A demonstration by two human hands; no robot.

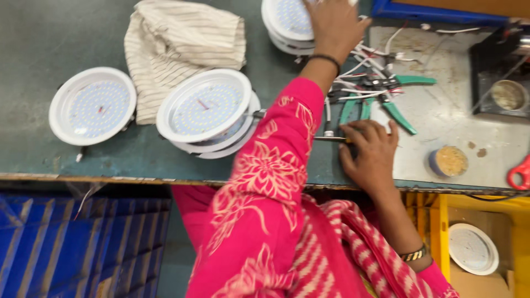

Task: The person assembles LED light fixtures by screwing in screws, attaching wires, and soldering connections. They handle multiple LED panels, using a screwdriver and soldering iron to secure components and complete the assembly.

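Right hand (371, 157) curls on a screwdriver (331, 139); left hand (334, 25) presses a lamp (288, 19).

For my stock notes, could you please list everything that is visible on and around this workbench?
Round lamp panels: six or so, white; bench left, stacked centre, top, one in yellow bin.
Cloth: one, cream striped, bench top.
Pliers: two, green handles, amid white wires.
Small tin: one, blue, bench right.
Scissors: one, red, right edge.
Crate: one, blue, below bench.
Left hand: on top lamp stack.
Right hand: holding thin tool.
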